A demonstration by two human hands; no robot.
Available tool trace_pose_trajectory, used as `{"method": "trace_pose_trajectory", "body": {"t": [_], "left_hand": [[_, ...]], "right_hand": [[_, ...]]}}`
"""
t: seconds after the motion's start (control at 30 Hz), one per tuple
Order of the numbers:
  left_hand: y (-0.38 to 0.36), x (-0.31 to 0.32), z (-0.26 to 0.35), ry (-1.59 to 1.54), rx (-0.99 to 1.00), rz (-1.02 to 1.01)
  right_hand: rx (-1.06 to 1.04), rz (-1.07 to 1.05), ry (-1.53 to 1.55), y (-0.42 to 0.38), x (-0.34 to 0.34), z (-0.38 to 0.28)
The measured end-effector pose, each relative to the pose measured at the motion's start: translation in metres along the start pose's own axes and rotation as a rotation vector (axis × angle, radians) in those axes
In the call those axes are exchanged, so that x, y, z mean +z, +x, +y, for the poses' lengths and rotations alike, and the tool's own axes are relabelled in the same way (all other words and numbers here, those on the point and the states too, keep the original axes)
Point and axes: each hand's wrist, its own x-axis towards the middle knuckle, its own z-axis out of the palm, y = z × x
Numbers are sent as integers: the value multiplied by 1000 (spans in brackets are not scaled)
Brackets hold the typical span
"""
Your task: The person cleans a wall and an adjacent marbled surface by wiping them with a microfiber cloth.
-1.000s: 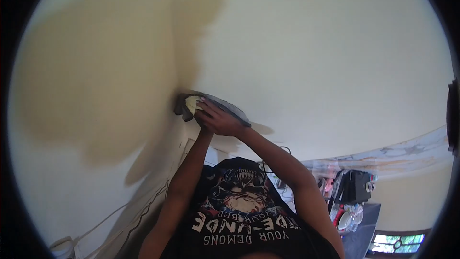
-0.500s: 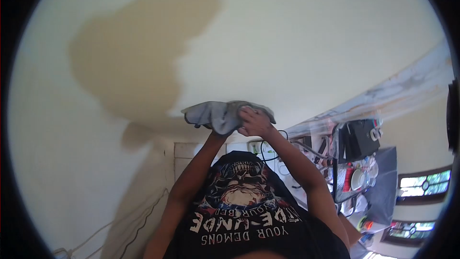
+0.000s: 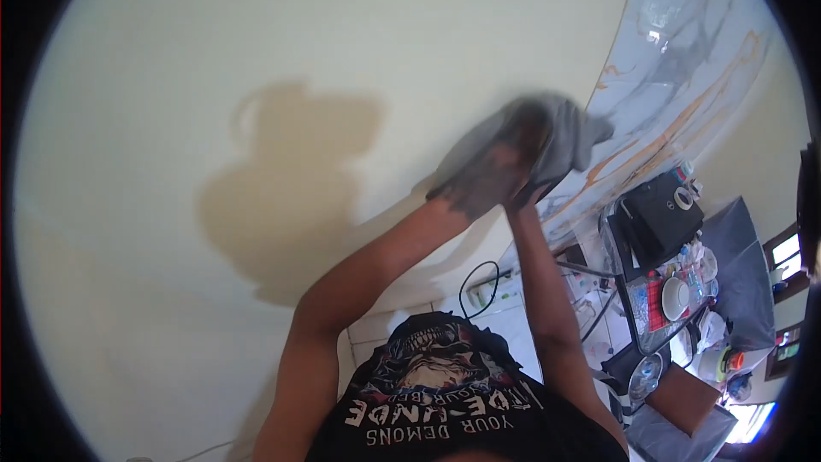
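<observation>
A grey cloth, folded and smeared by motion, is up in front of me between the pale wall and its marbled strip. My left hand is closed on the cloth at its near left side, its fingers blurred against the grey folds. Under the right end, my right hand grips the cloth too, mostly covered by it. Both arms reach forward and up from my black printed shirt.
A pale wall fills the left and top, carrying my shadow. Marble-patterned panelling runs down its right side. At right stands a cluttered table with a black laptop and a white bowl. A black cable loops near my shirt.
Both hands have moved up and to the right with the cloth, which is now bunched around them. The view has turned, showing more of the marbled strip and the table.
</observation>
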Motion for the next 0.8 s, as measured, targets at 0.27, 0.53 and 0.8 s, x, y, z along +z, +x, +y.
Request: {"method": "trace_pose_trajectory", "body": {"t": [0.27, 0.53, 0.8], "left_hand": [[94, -148, 72, 727, 511, 428], [-19, -278, 47, 583, 497, 777], [-133, -229, -17, 494, 130, 839]], "right_hand": [[-418, 0, -432, 158, 105, -168], [-548, -185, -519, 101, 216, -268], [-786, -577, -466, 27, 234, -275]]}}
